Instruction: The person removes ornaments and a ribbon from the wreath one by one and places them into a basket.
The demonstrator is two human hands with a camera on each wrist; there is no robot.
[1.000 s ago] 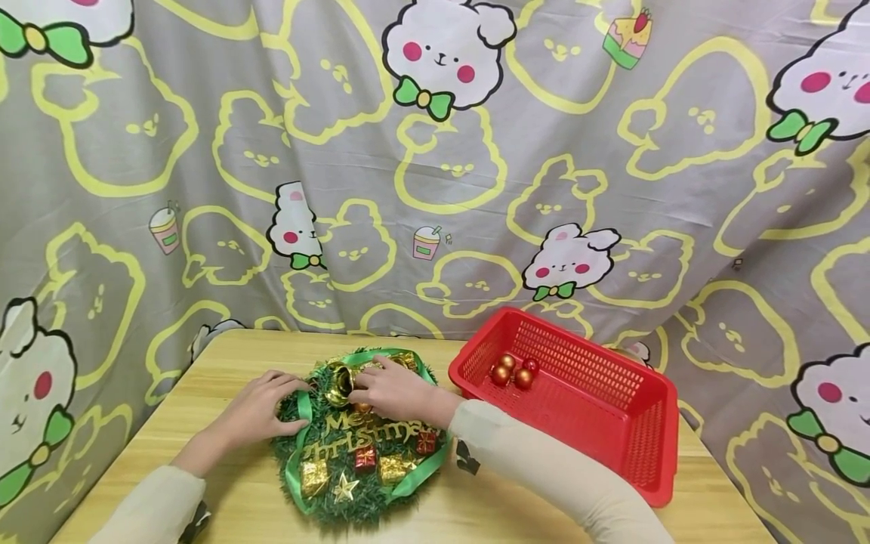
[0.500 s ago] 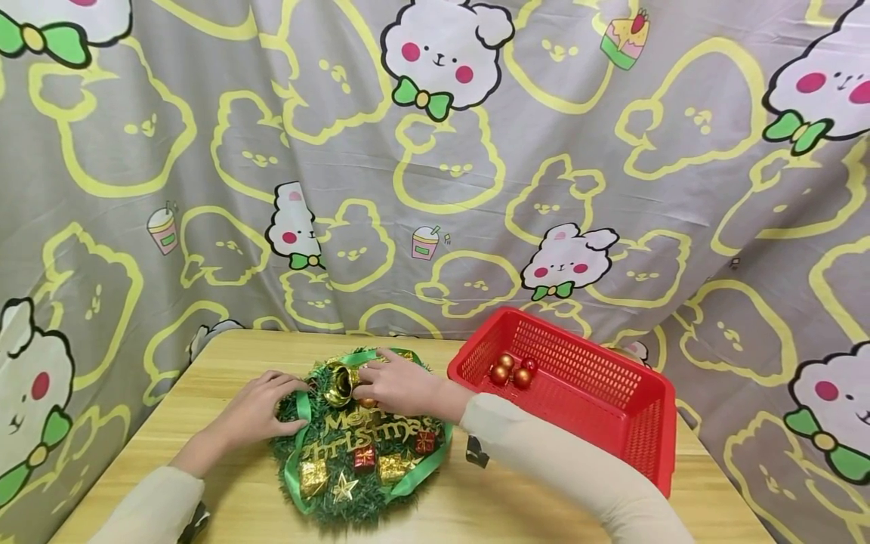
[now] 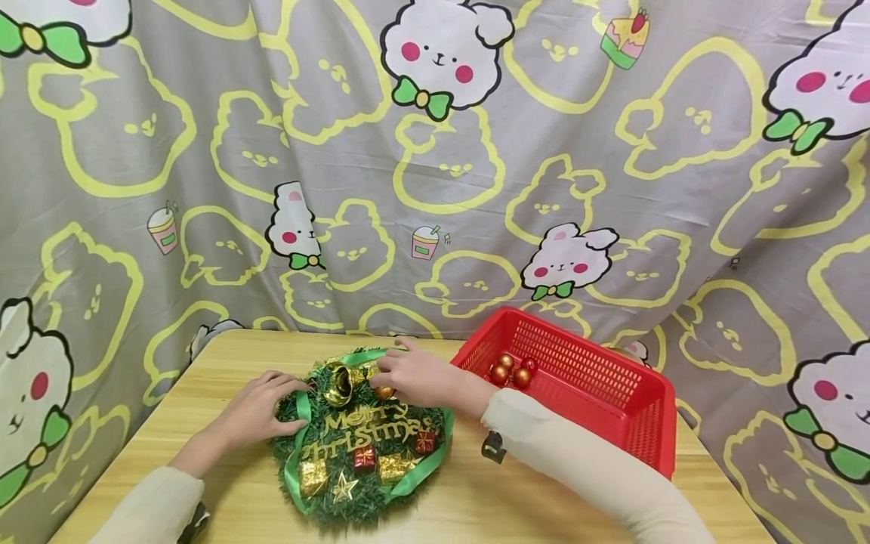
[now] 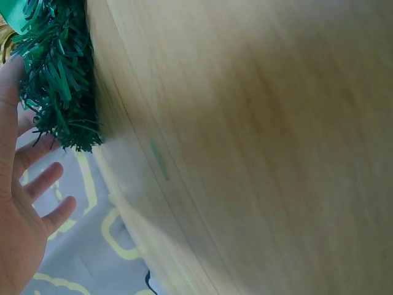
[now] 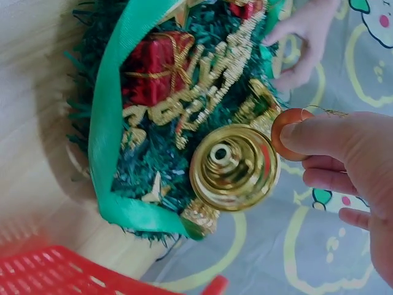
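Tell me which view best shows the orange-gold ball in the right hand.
The right wrist view: the orange-gold ball appears large there, though the right hand pinching it covers part. The head view shows it small, partly hidden by the fingers; the left wrist view does not show it.

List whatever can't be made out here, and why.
Head: part of the orange ball, behind the right grip.
Head: most of the red basket's near side, behind the right sleeve.
Left wrist: most of the wreath, cut off by the top and left edges.
Right wrist: the gold lettering, too steeply angled to read.
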